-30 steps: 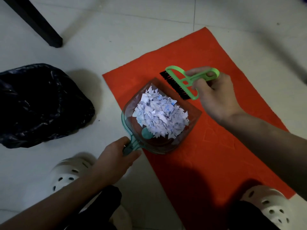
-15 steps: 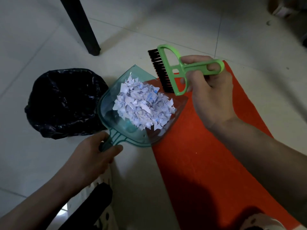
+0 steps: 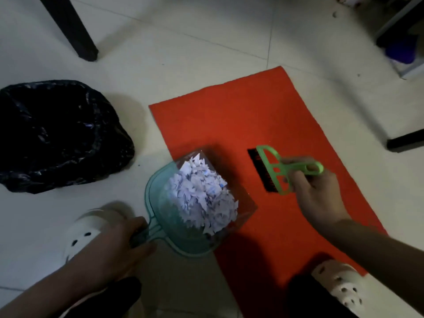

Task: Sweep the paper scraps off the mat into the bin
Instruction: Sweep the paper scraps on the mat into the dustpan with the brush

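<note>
Bare floor (image 3: 146, 125) is lying open between the loaded dustpan (image 3: 183, 226) and the bin (image 3: 57, 134); a dark furniture leg (image 3: 75, 31) is standing beyond, well apart.

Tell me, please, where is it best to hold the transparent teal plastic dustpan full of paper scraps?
Probably by its short ribbed handle, from the near side, where the left hand grips it. The transparent teal plastic dustpan has an open far lip, and the white paper scraps are heaped high, so keep it level.
</note>
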### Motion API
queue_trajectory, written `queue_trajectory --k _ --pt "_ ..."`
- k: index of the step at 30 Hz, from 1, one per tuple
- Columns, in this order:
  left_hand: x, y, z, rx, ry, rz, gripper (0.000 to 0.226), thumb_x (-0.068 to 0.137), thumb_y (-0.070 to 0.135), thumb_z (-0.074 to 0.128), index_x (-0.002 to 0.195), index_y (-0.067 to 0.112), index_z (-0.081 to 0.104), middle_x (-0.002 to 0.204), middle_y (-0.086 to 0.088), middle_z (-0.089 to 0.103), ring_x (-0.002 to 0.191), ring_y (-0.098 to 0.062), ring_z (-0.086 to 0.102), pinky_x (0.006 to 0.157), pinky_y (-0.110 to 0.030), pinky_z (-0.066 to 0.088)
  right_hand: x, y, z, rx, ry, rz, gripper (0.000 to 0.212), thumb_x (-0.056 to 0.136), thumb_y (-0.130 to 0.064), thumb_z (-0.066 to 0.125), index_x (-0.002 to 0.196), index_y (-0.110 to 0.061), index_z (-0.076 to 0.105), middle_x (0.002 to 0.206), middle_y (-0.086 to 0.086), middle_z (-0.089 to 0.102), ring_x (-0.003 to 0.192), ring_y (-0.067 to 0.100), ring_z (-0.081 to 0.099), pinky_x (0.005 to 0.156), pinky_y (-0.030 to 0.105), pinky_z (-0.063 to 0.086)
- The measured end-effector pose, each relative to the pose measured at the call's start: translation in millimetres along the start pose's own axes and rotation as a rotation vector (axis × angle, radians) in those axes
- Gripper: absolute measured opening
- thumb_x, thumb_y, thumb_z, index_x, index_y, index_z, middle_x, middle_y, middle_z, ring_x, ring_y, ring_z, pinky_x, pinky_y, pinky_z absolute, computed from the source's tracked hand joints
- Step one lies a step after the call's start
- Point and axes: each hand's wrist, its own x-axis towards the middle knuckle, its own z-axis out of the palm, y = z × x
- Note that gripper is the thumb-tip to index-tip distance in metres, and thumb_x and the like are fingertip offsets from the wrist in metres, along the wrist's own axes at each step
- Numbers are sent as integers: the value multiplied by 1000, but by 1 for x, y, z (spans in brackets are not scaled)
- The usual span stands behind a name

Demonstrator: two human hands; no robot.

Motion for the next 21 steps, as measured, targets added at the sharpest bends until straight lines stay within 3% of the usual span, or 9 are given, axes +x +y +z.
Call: queue_trajectory --k 3,6,9,13,15,17,21 --pt "8 3 13 110 -69 23 15 87 36 68 87 26 56 76 6 61 66 -3 57 61 -21 43 -17 43 -1 -134 -4 45 27 84 -15 52 90 -38 65 76 -2 67 59 5 57 51 14 37" --pt "17 -1 23 207 -151 22 20 89 39 65 83 33 46 74 9 57 66 -1 55 58 -16 40 -27 63 7 -169 -24 33 31 88 -1 56 95 -29 67 84 2 64 57 7 54 51 14 34" --pt "23 -5 30 279 -185 3 19 90 41 63 92 31 46 77 12 55 67 0 53 55 -13 38 -30 72 17 -196 -66 30 26 88 -2 58 101 -23 69 94 1 63 60 -1 49 57 18 32" --pt "27 -6 34 332 -201 -2 22 91 44 60 98 32 42 79 13 53 67 3 51 55 -10 38 -37 65 31 -147 -160 13 28 85 -2 58 98 -23 70 81 -7 63 54 -2 52 53 8 32" --pt "28 -5 36 343 -204 -4 24 92 44 59 100 33 40 79 13 51 66 3 50 55 -9 38 -41 58 30 -50 -186 23 26 86 -4 56 94 -24 71 74 -10 65 50 4 53 47 15 36" --pt "29 -4 38 351 -207 -7 23 92 43 59 99 33 40 79 14 50 65 5 49 55 -9 39 -41 52 26 -2 -142 1 26 86 -8 53 91 -27 70 79 -12 67 58 13 60 53 29 45" --pt "29 -5 39 349 -197 -10 23 91 43 60 91 36 38 75 14 51 63 7 48 52 -9 37 -34 50 11 7 6 36 29 85 -6 51 89 -31 67 79 -2 68 58 19 58 53 33 44"
